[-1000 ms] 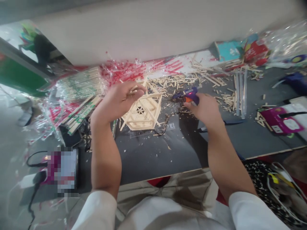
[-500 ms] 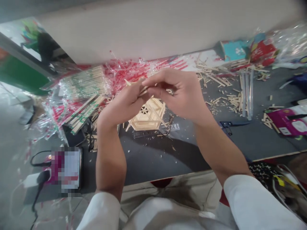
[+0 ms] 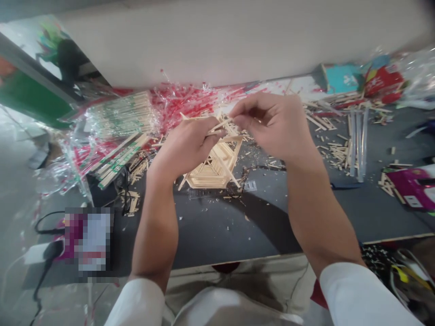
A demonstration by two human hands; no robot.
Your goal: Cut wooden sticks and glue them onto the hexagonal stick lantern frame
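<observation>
A hexagonal frame of stacked thin wooden sticks (image 3: 207, 181) stands on the dark table, its layers narrowing around a spoked centre. Over its upper left part is my left hand (image 3: 185, 147), closed with short wooden sticks (image 3: 215, 132) poking out by the thumb. Close by on the right, my right hand (image 3: 275, 122) pinches the end of a thin wooden stick (image 3: 223, 123) that slants between the two hands. My left palm hides part of the frame's upper left side.
Plastic-wrapped chopsticks (image 3: 118, 115) and red-and-clear wrappers (image 3: 183, 102) lie at the back left. Short stick offcuts (image 3: 340, 154) and clear strips (image 3: 358, 145) are on the right. A purple box (image 3: 413, 185) sits far right; a blurred-out device (image 3: 95, 240) lies front left.
My hands, close together before, have moved apart, the right one going right. Sticks now show between them, and more of the frame's right side is visible.
</observation>
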